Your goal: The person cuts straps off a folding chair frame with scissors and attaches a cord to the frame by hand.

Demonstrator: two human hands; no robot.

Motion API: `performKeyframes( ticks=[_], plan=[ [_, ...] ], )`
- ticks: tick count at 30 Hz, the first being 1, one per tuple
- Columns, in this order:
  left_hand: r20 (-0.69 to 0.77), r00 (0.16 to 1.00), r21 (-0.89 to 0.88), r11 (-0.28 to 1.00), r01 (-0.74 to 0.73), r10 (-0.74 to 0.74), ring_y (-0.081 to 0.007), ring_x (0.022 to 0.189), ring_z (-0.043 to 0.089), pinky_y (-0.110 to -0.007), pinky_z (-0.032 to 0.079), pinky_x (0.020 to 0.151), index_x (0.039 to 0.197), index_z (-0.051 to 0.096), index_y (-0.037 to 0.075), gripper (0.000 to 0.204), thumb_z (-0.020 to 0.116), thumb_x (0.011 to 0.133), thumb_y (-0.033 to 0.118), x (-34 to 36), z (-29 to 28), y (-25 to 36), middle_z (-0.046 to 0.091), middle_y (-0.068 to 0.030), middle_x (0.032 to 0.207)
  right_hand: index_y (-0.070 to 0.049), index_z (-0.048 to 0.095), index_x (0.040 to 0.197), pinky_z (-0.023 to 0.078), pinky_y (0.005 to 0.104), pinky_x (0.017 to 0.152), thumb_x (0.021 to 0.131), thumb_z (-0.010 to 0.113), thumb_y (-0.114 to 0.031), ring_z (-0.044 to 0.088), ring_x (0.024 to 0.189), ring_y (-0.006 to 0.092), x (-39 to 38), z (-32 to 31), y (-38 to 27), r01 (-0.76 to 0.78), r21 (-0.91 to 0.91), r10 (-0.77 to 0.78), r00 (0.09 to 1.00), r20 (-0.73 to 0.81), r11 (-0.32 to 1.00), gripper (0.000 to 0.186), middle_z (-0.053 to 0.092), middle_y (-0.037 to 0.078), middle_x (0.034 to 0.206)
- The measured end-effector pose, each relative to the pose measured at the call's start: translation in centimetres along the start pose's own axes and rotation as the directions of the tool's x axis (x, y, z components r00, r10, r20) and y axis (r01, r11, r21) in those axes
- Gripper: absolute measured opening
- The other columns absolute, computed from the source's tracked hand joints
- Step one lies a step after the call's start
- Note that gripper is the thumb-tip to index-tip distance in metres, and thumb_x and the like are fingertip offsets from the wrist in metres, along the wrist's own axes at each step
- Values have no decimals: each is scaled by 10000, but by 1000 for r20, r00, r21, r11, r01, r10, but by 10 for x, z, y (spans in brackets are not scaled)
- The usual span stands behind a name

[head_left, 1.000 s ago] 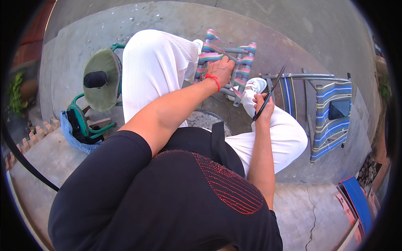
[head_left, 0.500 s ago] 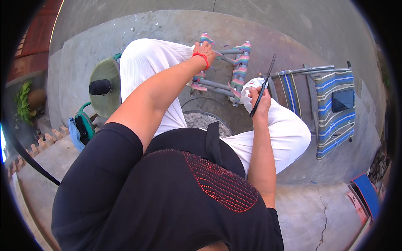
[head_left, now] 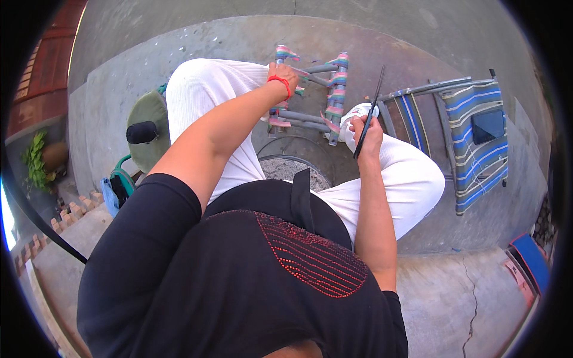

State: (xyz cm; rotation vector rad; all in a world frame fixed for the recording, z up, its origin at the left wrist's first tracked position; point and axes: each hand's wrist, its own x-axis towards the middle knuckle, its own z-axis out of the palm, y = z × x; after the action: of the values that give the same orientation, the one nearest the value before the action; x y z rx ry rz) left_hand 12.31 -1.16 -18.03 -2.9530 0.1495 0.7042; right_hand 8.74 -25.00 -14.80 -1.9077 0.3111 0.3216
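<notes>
A seated person looks down over white trousers at a concrete patio. Far left of both hands sits a green round-topped stool (head_left: 149, 119). The left hand (head_left: 286, 74) reaches forward, fingers closed on a grey tube of a small chair frame (head_left: 310, 89) wrapped in pastel webbing strips, seemingly steadying it. Just right of the frame, the right hand (head_left: 365, 131) clenches black scissors (head_left: 370, 110), blades pointing up and away. Farther right lies a blue-striped folding chair (head_left: 471, 137).
</notes>
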Motion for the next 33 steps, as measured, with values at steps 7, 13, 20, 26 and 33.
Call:
performKeyframes(
  ticks=[7, 13, 20, 26, 33],
  plan=[
    [201, 977, -625, 777, 74, 69, -221, 746, 594, -311, 453, 680, 812, 658, 63, 201, 676, 665, 199, 0, -3, -29, 632, -117, 774, -3, 503, 736, 417, 236, 522, 780, 599, -195, 528, 554, 98, 2, 7, 5, -3, -110, 11, 998, 69, 994, 219, 565, 45, 652],
    [74, 981, -758, 629, 171, -177, -189, 734, 598, -296, 451, 687, 806, 668, 70, 172, 646, 701, 205, 0, 2, -40, 642, -97, 782, -6, 508, 740, 365, 204, 410, 809, 540, -436, 456, 507, 80, 0, 17, 3, -52, -149, 81, 976, 202, 988, 437, 498, 25, 607],
    [199, 939, -846, 434, 310, -281, -167, 784, 586, -278, 440, 726, 823, 676, 106, 199, 635, 699, 256, 4, 21, -50, 638, -75, 832, -29, 488, 815, 416, 228, 463, 729, 365, -707, 453, 563, 103, -11, 67, -7, -357, -155, 378, 727, 573, 921, 694, 451, 29, 676],
    [217, 930, -845, 420, 331, -297, -180, 798, 587, -282, 439, 738, 834, 673, 109, 214, 631, 706, 275, 1, 13, -41, 636, -77, 842, -21, 482, 873, 415, 250, 493, 747, 290, -715, 450, 602, 114, -14, 80, 17, -278, -290, 402, 662, 633, 916, 732, 443, 34, 709],
    [181, 934, -804, 500, 321, -309, -181, 760, 595, -287, 445, 705, 811, 675, 94, 198, 632, 707, 257, -4, 6, -39, 640, -94, 799, -11, 490, 857, 415, 251, 494, 759, 288, -702, 451, 607, 114, -16, 88, 21, -190, -325, 363, 678, 639, 927, 727, 444, 35, 706]
  ],
)
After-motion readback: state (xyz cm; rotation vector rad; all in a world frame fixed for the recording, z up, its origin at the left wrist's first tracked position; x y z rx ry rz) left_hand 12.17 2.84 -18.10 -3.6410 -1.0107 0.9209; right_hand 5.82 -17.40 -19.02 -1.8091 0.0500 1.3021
